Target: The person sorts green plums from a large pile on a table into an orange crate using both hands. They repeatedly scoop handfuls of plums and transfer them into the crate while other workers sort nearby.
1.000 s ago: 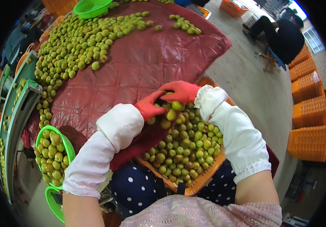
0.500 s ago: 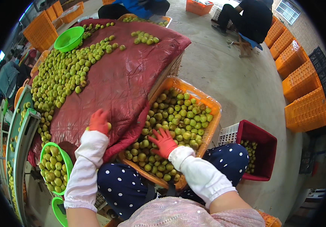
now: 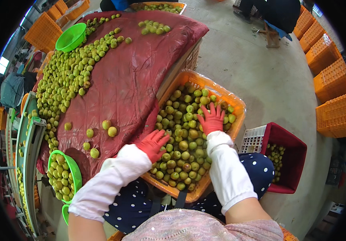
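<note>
An orange crate [image 3: 240,112] lined with clear plastic stands between my knees, filled with small round green fruits [image 3: 183,146], some blushed brown. My left hand [image 3: 153,145], in a red glove, rests at the crate's left side with its fingers spread over the fruits. Further off, toward the crate's far right, my right hand [image 3: 212,119], also red-gloved, lies palm down on the fruits with fingers apart. Neither hand is closed around a fruit. Several loose fruits [image 3: 106,124] sit on the dark red quilted cover [image 3: 120,88] left of the crate.
A large heap of fruits [image 3: 66,78] and a green bowl [image 3: 71,37] lie on the cover's far left. Near left is a green basket of fruits [image 3: 75,170] beside a conveyor [image 3: 36,136]. At right stands a red-lined crate [image 3: 291,160]. Orange crates [image 3: 335,114] line the right; people sit beyond.
My left hand has come from the cover to the crate's left side; several loose fruits now show on the cover. My right hand has slid toward the crate's far right. The view has shifted slightly.
</note>
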Tool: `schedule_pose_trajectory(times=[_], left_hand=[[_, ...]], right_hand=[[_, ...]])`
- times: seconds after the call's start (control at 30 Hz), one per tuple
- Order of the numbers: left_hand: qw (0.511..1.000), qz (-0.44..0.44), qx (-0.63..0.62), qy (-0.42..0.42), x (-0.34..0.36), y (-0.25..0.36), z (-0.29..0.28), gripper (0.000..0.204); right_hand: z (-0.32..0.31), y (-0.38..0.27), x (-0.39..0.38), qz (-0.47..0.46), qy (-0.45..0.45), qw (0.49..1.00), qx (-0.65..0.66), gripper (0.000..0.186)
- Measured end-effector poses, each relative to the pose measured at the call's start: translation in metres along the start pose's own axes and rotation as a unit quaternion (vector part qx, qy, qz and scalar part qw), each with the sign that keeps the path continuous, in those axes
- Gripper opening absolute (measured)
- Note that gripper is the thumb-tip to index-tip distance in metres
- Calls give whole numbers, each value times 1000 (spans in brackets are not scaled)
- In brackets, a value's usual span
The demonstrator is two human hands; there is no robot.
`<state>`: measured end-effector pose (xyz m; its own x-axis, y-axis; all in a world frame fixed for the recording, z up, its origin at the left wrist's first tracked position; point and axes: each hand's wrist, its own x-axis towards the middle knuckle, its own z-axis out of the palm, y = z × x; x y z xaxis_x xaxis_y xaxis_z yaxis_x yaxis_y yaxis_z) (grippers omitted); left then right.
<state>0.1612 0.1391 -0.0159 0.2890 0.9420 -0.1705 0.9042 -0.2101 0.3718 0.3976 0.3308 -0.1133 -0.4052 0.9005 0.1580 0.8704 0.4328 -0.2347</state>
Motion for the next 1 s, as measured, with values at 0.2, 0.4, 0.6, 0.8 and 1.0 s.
schedule_pose_trajectory(times=[0.2, 0.4, 0.6, 0.8, 1.0], left_hand=[[984, -170, 40, 24, 25, 19, 99, 84], [996, -84, 20, -22, 30, 30, 103, 83], [983, -182, 18, -17, 11, 45, 97, 69], [953, -259, -100, 122, 11, 56, 95, 50], [832, -477, -129, 254, -27, 50, 124, 61]], right_hand=[[14, 3, 60, -39, 6, 997, 64, 58], [9, -46, 68, -285, -182, 940, -48, 60], [4, -56, 56, -240, -44, 969, 48, 23], [47, -120, -19, -224, -230, 945, -63, 26], [-32, -170, -34, -182, -420, 881, -122, 24]])
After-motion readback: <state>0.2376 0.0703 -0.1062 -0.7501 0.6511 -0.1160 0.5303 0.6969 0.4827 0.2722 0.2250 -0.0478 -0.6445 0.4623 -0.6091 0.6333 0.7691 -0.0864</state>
